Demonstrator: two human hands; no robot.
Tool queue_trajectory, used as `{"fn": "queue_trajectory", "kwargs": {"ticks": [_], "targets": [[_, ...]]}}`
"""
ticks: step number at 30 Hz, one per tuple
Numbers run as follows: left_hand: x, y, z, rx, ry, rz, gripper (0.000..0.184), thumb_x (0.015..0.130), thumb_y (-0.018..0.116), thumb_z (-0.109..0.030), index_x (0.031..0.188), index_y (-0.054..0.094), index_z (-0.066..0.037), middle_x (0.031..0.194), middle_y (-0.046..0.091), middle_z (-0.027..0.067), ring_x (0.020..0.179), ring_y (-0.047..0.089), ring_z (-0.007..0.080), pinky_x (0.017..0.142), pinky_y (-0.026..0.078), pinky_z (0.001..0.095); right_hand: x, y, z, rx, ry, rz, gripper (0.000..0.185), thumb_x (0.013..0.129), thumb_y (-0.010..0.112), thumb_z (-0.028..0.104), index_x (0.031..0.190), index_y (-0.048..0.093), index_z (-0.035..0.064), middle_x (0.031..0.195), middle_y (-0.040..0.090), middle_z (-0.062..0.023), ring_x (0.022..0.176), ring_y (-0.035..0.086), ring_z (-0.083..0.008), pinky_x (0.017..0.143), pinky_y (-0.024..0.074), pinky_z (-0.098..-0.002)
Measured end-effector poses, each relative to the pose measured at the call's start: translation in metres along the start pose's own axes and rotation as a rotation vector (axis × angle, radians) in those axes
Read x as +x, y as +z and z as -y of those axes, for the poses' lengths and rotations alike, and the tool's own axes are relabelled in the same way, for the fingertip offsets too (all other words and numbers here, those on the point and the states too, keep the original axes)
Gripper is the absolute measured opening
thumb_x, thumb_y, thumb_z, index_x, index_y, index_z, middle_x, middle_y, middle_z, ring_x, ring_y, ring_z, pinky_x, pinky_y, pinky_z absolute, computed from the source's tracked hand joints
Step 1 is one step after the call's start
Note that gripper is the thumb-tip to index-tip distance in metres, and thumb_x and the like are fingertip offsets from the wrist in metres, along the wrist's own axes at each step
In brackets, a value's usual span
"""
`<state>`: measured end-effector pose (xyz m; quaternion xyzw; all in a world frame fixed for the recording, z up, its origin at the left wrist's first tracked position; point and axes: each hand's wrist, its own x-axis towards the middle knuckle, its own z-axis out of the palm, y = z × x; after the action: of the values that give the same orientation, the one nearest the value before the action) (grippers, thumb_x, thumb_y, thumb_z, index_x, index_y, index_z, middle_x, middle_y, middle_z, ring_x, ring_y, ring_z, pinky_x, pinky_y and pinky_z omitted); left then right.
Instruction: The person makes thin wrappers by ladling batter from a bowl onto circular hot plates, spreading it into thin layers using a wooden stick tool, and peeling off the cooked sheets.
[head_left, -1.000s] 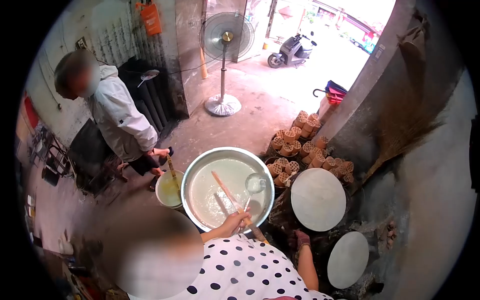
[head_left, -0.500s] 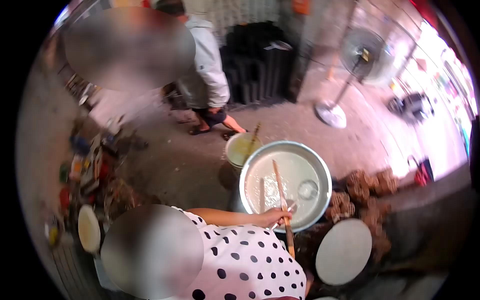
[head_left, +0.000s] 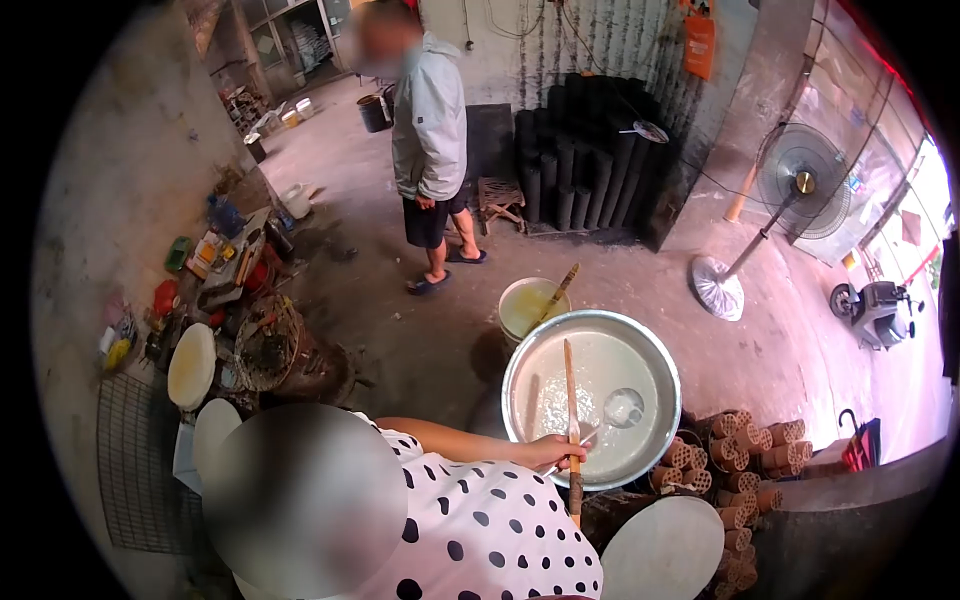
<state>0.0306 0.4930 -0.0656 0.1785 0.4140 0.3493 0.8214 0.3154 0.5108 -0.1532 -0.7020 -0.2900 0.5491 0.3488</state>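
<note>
A large metal basin (head_left: pixel 510 395) holds a pale, milky liquid. My left hand (head_left: pixel 552 453) reaches over its near rim, fingers closed round the thin metal handle of a ladle. The round ladle bowl (head_left: pixel 624 408) sits at the liquid's surface, right of the middle. A wooden stick (head_left: pixel 571 390) lies across the basin and near rim, crossing my left fingers; whether they also grip it I cannot tell. Behind the basin stands a bucket (head_left: pixel 520 312) of yellowish liquid with a stick leaning in it. My right hand is out of view.
Pierced clay-coloured cylinders (head_left: pixel 735 450) are stacked right of the basin, beside a round pale lid (head_left: pixel 665 550). A person (head_left: pixel 430 130) stands beyond the bucket. Black cylinders (head_left: pixel 580 170), a pedestal fan (head_left: pixel 803 182) and a scooter (head_left: pixel 878 312) are farther off. A rusty drum (head_left: pixel 325 365) stands left.
My view has shifted, so more of the room shows. My left hand and the ladle have moved slightly left within the basin; the stick stays put. The other person now stands upright with feet together.
</note>
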Motion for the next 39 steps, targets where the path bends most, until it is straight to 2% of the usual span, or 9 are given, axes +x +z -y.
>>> {"fn": "queue_trajectory", "kwargs": {"ticks": [6, 7, 11, 17, 19, 24, 32, 34, 39], "targets": [[0.012, 0.02, 0.01, 0.342, -0.036, -0.132, 0.036, 0.085, 0.059, -0.042, 0.094, 0.062, -0.007, 0.085, 0.061, 0.0086, 0.059, 0.054, 0.0155, 0.052, 0.045, 0.0273, -0.023, -0.184, -0.094, -0.053, 0.017, -0.729, 0.04, 0.088, 0.05, 0.037, 0.113, 0.063, 0.0095, 0.118, 0.061, -0.0157, 0.111, 0.055, -0.034, 0.091, 0.0434, -0.0444], [-0.001, 0.032, -0.008, 0.385, -0.3, -0.156, 0.037, 0.082, 0.061, -0.042, 0.093, 0.06, -0.006, 0.087, 0.062, 0.0116, 0.062, 0.057, 0.0178, 0.055, 0.048, 0.0298, -0.035, -0.216, -0.113, -0.115, 0.069, -0.866, 0.04, 0.088, 0.05, 0.038, 0.114, 0.063, 0.0096, 0.119, 0.06, -0.0156, 0.111, 0.055, -0.0339, 0.092, 0.0432, -0.0444], [0.028, 0.0, 0.014, 0.134, -0.344, -0.089, 0.032, 0.088, 0.06, -0.032, 0.113, 0.053, -0.014, 0.08, 0.059, 0.0008, 0.051, 0.052, 0.0101, 0.044, 0.046, 0.0253, -0.118, -0.307, -0.159, -0.242, 0.318, -1.204, 0.042, 0.088, 0.05, 0.039, 0.116, 0.063, 0.01, 0.122, 0.06, -0.015, 0.114, 0.054, -0.0335, 0.094, 0.0423, -0.0445], [0.041, 0.043, -0.005, -0.088, -0.287, -0.073, 0.042, 0.097, 0.046, -0.016, 0.138, 0.039, -0.016, 0.088, 0.056, -0.006, 0.043, 0.039, -0.0002, 0.036, 0.04, 0.0172, -0.059, -0.331, -0.044, -0.453, 0.243, -0.95, 0.038, 0.085, 0.054, 0.04, 0.114, 0.066, 0.0183, 0.118, 0.062, -0.0129, 0.109, 0.056, -0.0336, 0.094, 0.0427, -0.0414], [0.038, 0.052, -0.003, -0.117, -0.28, -0.072, 0.043, 0.098, 0.045, -0.016, 0.139, 0.037, -0.014, 0.09, 0.055, -0.0057, 0.043, 0.038, -0.0007, 0.037, 0.041, 0.0163, -0.019, -0.336, -0.052, -0.553, -0.127, -0.949, 0.037, 0.086, 0.055, 0.035, 0.119, 0.062, 0.0191, 0.122, 0.059, -0.0123, 0.111, 0.054, -0.0336, 0.096, 0.0421, -0.0415], [0.031, 0.055, -0.006, -0.093, -0.241, -0.062, 0.043, 0.099, 0.043, -0.016, 0.141, 0.035, -0.015, 0.09, 0.054, -0.0058, 0.044, 0.038, -0.0003, 0.037, 0.042, 0.0164, 0.078, -0.354, -0.052, -1.037, 0.125, -0.589, 0.057, 0.09, 0.051, 0.034, 0.142, 0.037, 0.0179, 0.141, 0.044, -0.0121, 0.13, 0.041, -0.0279, 0.107, 0.0339, -0.0379], [0.022, 0.05, -0.004, -0.087, -0.214, -0.124, 0.042, 0.099, 0.043, -0.017, 0.141, 0.036, -0.015, 0.091, 0.054, -0.0055, 0.043, 0.039, 0.0002, 0.037, 0.042, 0.0172, 0.078, -0.359, -0.012, -1.034, -0.059, -0.514, 0.053, 0.083, 0.061, 0.039, 0.129, 0.053, 0.0135, 0.125, 0.059, -0.0111, 0.116, 0.055, -0.0284, 0.098, 0.0431, -0.0371], [0.022, 0.047, -0.001, -0.093, -0.208, -0.12, 0.042, 0.099, 0.043, -0.017, 0.14, 0.037, -0.015, 0.091, 0.055, -0.0055, 0.043, 0.04, 0.0002, 0.037, 0.042, 0.0172, 0.076, -0.363, 0.01, -1.086, 0.199, -0.312, 0.056, 0.09, 0.051, 0.046, 0.138, 0.043, 0.0192, 0.142, 0.044, -0.0046, 0.129, 0.044, -0.0236, 0.107, 0.0368, -0.0353], [0.017, 0.048, -0.001, -0.071, -0.197, -0.13, 0.041, 0.099, 0.043, -0.016, 0.139, 0.038, -0.015, 0.092, 0.056, -0.0054, 0.043, 0.04, 0.0001, 0.037, 0.042, 0.0172, 0.062, -0.351, 0.026, -1.191, 0.238, -0.436, 0.045, 0.083, 0.062, 0.044, 0.119, 0.061, 0.0173, 0.122, 0.06, -0.0073, 0.116, 0.054, -0.0262, 0.097, 0.0445, -0.0392]]}}
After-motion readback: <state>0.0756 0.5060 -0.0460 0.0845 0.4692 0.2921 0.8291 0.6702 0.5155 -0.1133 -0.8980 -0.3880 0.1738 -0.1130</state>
